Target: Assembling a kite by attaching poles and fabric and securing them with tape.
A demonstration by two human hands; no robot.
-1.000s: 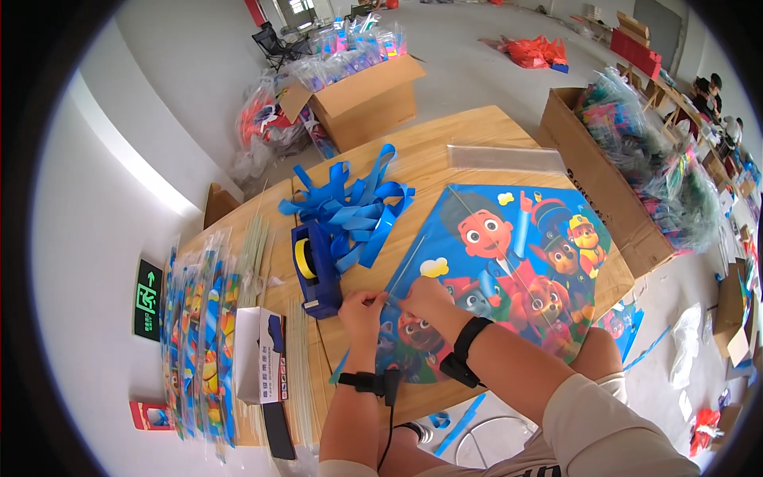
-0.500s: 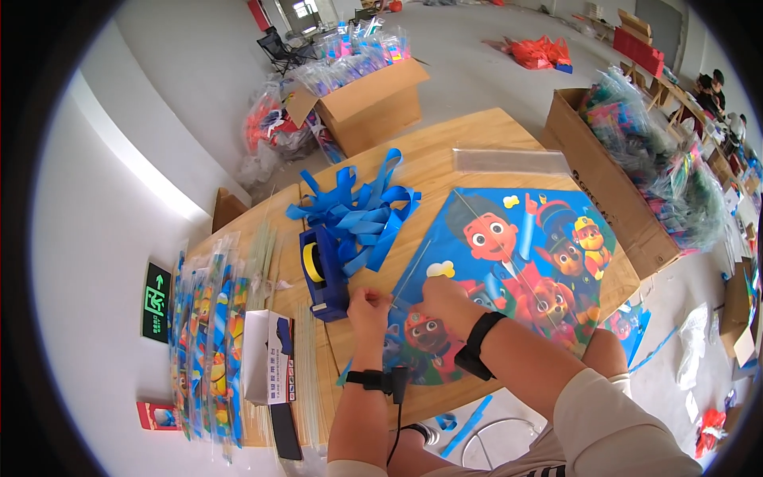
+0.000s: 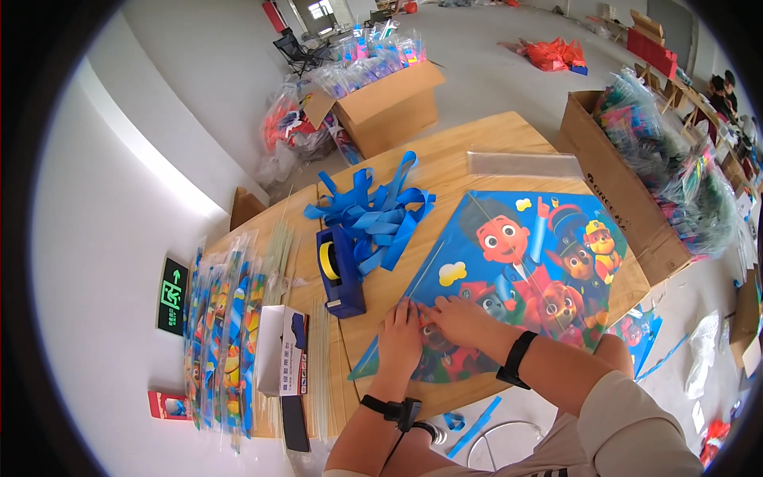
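A printed kite [image 3: 509, 278], blue with cartoon characters and a thin rod along its middle, lies flat on the wooden table. My left hand [image 3: 400, 334] is at its left edge, fingers bent and closed on the border. Right beside it, my right hand [image 3: 465, 322] presses closed fingertips onto the same edge from above the print. Whatever may lie under the fingertips is hidden. Just beyond my left hand stands a dark blue tape dispenser [image 3: 346, 290] with a yellow core. A tangle of blue ribbon strips [image 3: 377, 215] lies behind the dispenser.
Wrapped kites [image 3: 226, 342], a white box [image 3: 282, 350] and thin pale rods [image 3: 319, 358] occupy the table's left side. A clear flat sleeve [image 3: 524, 164] lies at the far edge. Filled cardboard boxes [image 3: 393, 111] stand beyond the table. People [image 3: 722, 91] sit far right.
My left hand has moved from beside the kite onto its left edge. My right hand has drawn slightly nearer to me along that edge, close to the left.
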